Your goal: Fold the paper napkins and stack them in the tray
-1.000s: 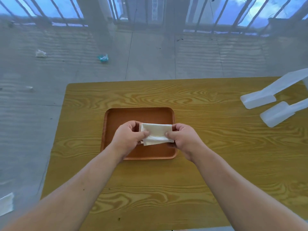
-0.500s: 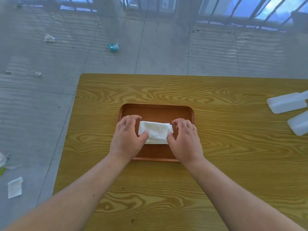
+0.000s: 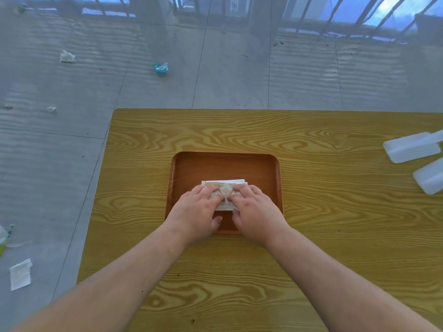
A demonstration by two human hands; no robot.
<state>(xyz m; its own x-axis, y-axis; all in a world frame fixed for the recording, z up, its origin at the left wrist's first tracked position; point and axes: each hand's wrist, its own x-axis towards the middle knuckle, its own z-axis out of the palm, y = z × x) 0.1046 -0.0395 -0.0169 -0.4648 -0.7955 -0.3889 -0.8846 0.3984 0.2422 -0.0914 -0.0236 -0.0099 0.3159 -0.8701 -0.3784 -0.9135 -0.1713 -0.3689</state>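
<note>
Both hands are down in the brown wooden tray (image 3: 273, 173), palms flat on the folded white paper napkin (image 3: 224, 191). The left hand (image 3: 195, 208) covers its left half and the right hand (image 3: 255, 208) its right half, fingertips nearly meeting over the middle. No grip here: fingers are spread and pressing, closed around nothing. The napkin lies flat on the tray floor, toward the near side, its far edge peeking out beyond the fingers. The tray sits mid-tabletop (image 3: 148, 178). Two white plastic pieces (image 3: 412, 149) rest at the right edge, well apart.
</note>
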